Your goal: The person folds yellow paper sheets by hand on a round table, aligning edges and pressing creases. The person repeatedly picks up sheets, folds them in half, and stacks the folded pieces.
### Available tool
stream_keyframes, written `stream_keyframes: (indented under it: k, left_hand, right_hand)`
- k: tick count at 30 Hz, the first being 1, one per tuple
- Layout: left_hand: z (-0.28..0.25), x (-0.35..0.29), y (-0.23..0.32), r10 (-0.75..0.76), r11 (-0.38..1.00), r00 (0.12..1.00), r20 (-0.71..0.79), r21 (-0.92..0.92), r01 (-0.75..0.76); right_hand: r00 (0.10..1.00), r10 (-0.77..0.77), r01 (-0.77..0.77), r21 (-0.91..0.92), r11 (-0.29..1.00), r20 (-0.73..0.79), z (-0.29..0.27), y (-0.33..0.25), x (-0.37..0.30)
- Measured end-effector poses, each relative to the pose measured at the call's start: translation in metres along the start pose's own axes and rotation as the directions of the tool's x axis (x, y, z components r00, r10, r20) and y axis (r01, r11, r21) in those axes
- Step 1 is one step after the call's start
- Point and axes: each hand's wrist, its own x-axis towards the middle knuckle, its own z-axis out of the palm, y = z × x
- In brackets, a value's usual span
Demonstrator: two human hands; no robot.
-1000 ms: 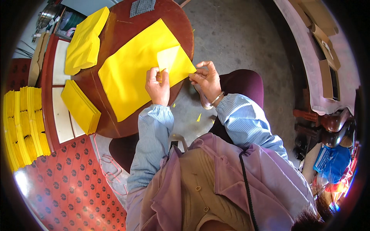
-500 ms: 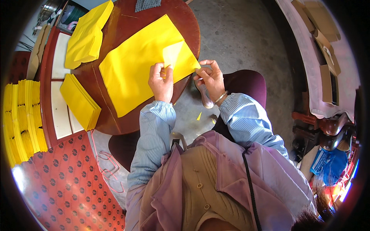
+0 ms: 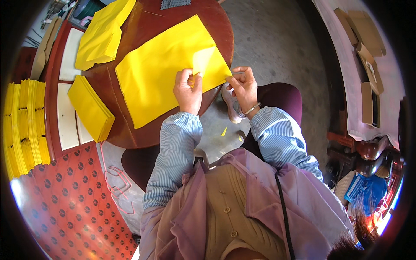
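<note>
The yellow sheet lay flat on the red-brown round table, and most of it spread ahead and to the left of both hands. Its long axis ran slantwise, from the lower left up toward the upper right, so that one long edge faced the person and one corner pointed to the right. The left hand was the nearer to the middle of the sheet, reaching in over that near long edge; the right hand stood off the tabletop, just beyond the right-hand corner.

The left thumb and curled fingers were drawn into a narrow pinch on the sheet, at the lower tip of a pale triangular patch. The patch looked like a turned-over flap, though strong light left that unsure. It extended forward and slightly right from the left fingertips, between them and the short right edge. The right thumb and forefinger held the right corner itself in a fine pinch, so the corner lay left of that hand and touched it.

Well to the left of both hands, a folded yellow stack rested near the table's left side, with a larger yellow pile beyond it.
</note>
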Motion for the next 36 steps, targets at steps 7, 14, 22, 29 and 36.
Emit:
stream_keyframes:
  k: [7,14,22,29,36]
  left_hand:
    - [0.003,-0.003,-0.001,0.033,0.999,0.999,-0.029,-0.027,-0.034]
    - [0.007,-0.002,0.001,0.111,0.994,0.992,-0.056,0.015,-0.111]
    - [-0.093,-0.064,0.008,0.282,0.952,0.958,-0.058,0.142,-0.272]
    - [-0.208,-0.09,-0.03,-0.069,0.91,0.912,-0.405,0.348,0.224]
    - [-0.208,-0.082,-0.034,-0.129,0.879,0.943,-0.306,0.405,0.251]
  right_hand:
    - [0.968,-0.251,0.244,-0.266,0.933,0.006,-0.007,0.022,0.017]
    - [0.993,-0.105,0.112,-0.168,0.979,0.048,-0.026,0.019,0.026]
    - [0.994,-0.075,0.091,-0.237,0.967,0.078,-0.027,0.01,0.029]
    - [1.0,-0.022,0.026,-0.231,0.973,0.02,-0.027,0.006,0.028]
    - [1.0,-0.03,0.03,-0.219,0.975,0.005,-0.026,0.004,0.027]
